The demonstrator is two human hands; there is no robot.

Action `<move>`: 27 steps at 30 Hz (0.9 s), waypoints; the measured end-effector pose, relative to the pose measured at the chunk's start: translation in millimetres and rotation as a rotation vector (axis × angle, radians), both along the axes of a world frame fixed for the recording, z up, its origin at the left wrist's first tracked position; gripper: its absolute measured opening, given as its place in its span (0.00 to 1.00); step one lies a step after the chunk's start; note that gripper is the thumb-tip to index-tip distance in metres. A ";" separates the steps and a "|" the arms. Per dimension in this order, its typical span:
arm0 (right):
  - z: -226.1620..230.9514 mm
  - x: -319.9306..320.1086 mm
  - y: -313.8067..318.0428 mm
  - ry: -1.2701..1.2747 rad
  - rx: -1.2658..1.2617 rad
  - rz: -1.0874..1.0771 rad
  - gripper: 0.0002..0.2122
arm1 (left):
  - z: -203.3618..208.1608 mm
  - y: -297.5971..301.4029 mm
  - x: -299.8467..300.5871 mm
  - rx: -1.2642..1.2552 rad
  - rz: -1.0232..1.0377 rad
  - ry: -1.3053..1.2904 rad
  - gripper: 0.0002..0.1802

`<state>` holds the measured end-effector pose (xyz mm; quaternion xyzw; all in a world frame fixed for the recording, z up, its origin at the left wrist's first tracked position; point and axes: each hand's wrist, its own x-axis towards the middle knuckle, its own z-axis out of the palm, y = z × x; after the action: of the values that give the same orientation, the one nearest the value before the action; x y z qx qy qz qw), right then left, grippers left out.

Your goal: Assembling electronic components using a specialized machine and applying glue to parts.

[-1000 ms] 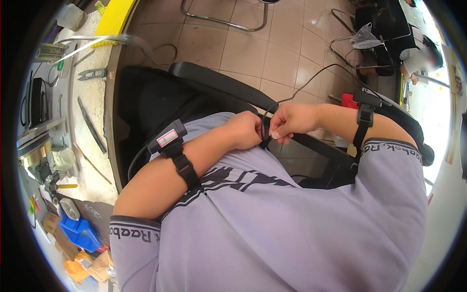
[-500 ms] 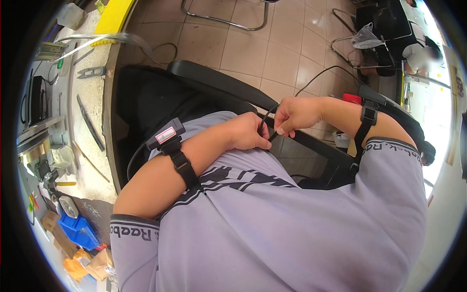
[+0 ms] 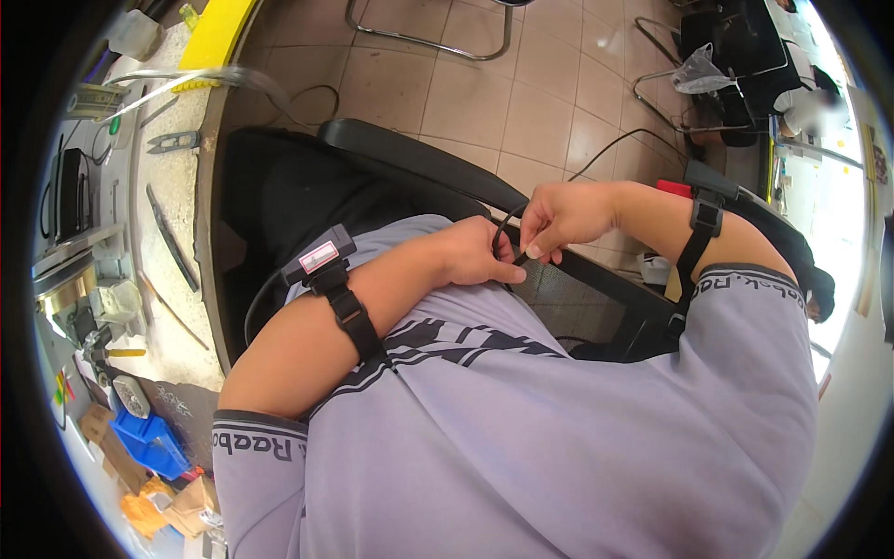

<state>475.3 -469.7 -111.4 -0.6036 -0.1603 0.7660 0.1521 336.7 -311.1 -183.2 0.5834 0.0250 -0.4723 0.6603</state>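
Note:
In front of my lap, my left hand (image 3: 477, 252) is closed with a thin black cable (image 3: 504, 224) running by its fingertips. The cable bends up in a short arc between the two hands. My right hand (image 3: 570, 222) pinches at the cable's end just to the right, thumb against the fingers. The fingertips of both hands nearly meet, and the exact end of the cable is hidden among them. A black strap with a small dark box (image 3: 321, 256) sits on my left forearm, and another black strap (image 3: 707, 220) is on the right.
Along the left runs a workbench (image 3: 163, 224) with snips (image 3: 175, 142), dark tweezers (image 3: 173, 238) and a blue bin (image 3: 149, 443). A black chair armrest (image 3: 410, 158) lies beyond my hands. Farther off are a metal chair leg (image 3: 428, 51) and a plastic bag (image 3: 700, 71). Another cable (image 3: 619, 140) crosses the tiled floor.
My right hand has shifted slightly left and down, so the fingertips of both hands are closer together. The rest of the scene stays as it was.

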 end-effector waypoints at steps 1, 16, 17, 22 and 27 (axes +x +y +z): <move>1.1 1.2 0.3 0.003 0.001 0.001 0.08 | -0.5 0.2 -0.8 -0.019 0.002 -0.017 0.11; -0.8 26.7 -4.9 -0.146 -0.023 0.045 0.07 | 7.3 3.1 4.4 -0.039 0.039 0.080 0.10; 0.1 27.2 -3.9 -0.144 -0.016 0.031 0.07 | 2.6 1.6 4.2 0.034 0.065 0.106 0.08; 2.9 32.1 -3.3 -0.169 -0.004 0.033 0.07 | -2.0 6.1 1.4 -0.064 0.128 0.109 0.08; 1.2 39.1 -7.9 -0.208 -0.010 -0.023 0.07 | -5.0 8.4 -0.1 -0.056 0.138 0.048 0.11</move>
<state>514.4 -477.5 -110.1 -0.6825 -0.1644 0.6982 0.1402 336.6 -302.7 -188.2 0.5501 0.0680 -0.4399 0.7066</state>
